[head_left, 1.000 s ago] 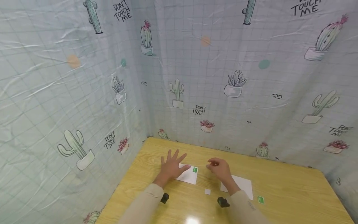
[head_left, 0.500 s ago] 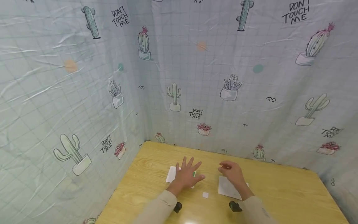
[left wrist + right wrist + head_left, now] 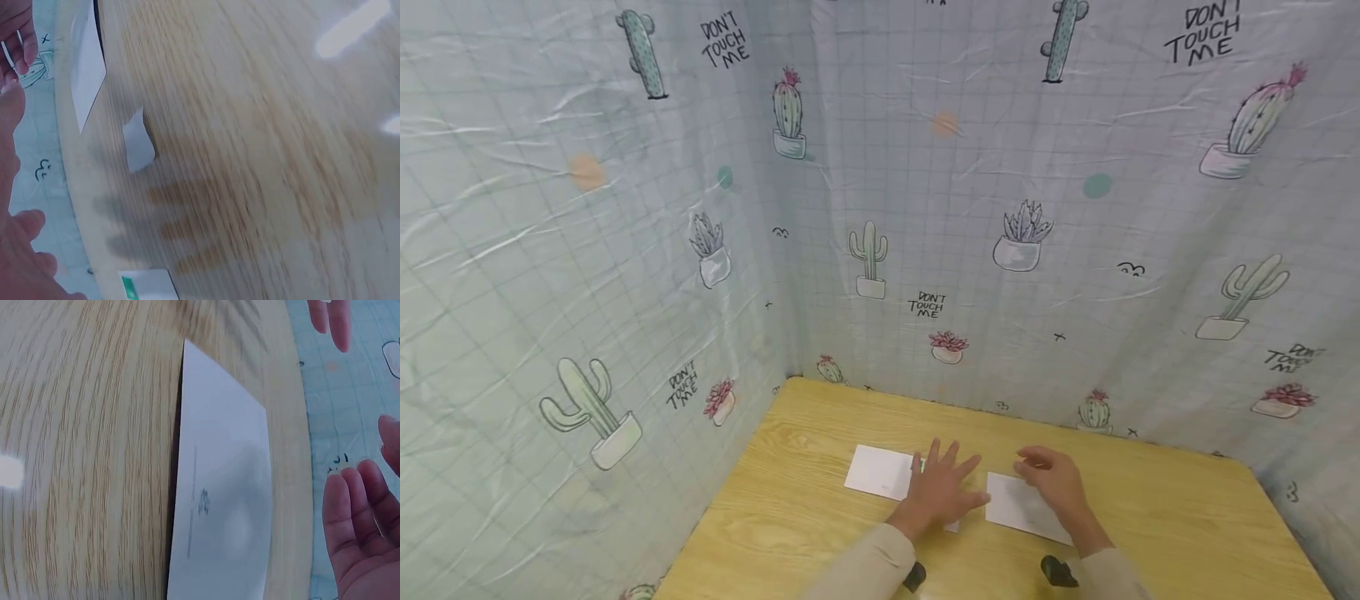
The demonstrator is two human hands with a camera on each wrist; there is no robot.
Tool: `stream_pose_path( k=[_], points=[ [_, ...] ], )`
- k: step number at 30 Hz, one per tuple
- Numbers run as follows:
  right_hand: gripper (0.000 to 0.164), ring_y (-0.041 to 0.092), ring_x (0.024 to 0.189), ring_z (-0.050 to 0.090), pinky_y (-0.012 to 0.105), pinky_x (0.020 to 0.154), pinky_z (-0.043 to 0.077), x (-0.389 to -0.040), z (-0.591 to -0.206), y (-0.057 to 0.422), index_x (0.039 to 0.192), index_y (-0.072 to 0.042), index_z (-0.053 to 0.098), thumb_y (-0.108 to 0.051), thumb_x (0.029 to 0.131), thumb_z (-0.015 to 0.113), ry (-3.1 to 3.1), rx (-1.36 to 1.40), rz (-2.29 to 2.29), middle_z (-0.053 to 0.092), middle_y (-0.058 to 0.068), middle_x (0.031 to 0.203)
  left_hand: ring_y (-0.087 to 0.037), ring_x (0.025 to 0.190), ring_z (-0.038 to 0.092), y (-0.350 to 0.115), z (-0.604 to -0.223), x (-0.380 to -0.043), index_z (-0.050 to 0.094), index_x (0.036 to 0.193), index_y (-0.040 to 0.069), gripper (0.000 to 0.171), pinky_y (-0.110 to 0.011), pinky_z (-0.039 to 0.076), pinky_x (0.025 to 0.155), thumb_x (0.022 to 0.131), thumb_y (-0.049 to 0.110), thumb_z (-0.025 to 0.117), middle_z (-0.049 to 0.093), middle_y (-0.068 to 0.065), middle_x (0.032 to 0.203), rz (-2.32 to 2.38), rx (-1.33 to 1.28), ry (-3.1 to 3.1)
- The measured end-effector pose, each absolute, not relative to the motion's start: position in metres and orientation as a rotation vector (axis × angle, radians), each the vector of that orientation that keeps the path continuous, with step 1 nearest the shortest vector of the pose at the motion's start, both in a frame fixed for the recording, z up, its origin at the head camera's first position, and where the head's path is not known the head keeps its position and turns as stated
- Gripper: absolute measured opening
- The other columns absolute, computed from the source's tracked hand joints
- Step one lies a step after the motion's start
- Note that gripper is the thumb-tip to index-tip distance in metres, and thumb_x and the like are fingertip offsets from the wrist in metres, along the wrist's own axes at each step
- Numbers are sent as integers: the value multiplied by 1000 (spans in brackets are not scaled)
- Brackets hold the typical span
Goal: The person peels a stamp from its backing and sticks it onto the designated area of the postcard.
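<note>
Head view: The left hand (image 3: 942, 493), fingers spread wide, is over the counter (image 3: 812, 429), partly covering a small white slip (image 3: 952, 527). To its left lies a white card (image 3: 876, 472) with a green patch (image 3: 919, 466); to its right lies a second card (image 3: 1011, 502). The right hand (image 3: 1060, 490), loosely curved with nothing visible in its fingers, is above the second card. Risk: a low sweep by either of the hands could displace a card, since neither is visibly held down.

Left wrist view: The slip lies apart from the fingers, its outline uneven — possibly curled. A brushing palm could slide it; a flat press could crease it.

Right wrist view: A dark band borders the second card's near edge — possibly a raised edge. A catching fingertip could drag or bend it.
</note>
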State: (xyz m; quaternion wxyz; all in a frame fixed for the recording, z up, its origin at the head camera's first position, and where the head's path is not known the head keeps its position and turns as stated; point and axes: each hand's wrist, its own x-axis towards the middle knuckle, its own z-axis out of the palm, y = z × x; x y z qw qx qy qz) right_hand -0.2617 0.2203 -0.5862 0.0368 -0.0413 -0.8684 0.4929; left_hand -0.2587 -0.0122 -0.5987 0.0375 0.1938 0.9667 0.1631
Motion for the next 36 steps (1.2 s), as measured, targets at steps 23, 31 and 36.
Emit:
stream_pose_path(
  k=[23, 31, 36],
  points=[
    [28, 16, 100, 69, 22, 79, 55, -222, -610, 301, 118, 0, 74, -17, 96, 72, -2839, -248, 1295, 75, 19, 119, -34, 159, 32, 22, -598, -236, 46, 155, 45, 60, -49, 36, 126, 99, 66, 54, 38, -1, 169, 430, 608, 2932],
    [41, 23, 109, 68, 37, 90, 59, -208, -615, 324, 127, 0, 69, -29, 98, 71, -2894, -348, 1406, 73, 18, 124, -30, 156, 38, 24, -602, -237, 48, 155, 42, 60, -43, 38, 125, 100, 65, 54, 41, -3, 168, 372, 603, 2930],
    [43, 19, 108, 69, 36, 90, 60, -206, -619, 337, 130, 2, 67, -26, 98, 72, -2941, -277, 1451, 74, 17, 124, -30, 155, 40, 23, -601, -237, 49, 154, 43, 59, -42, 39, 125, 100, 64, 55, 42, -3, 166, 332, 614, 2956]
  ],
)
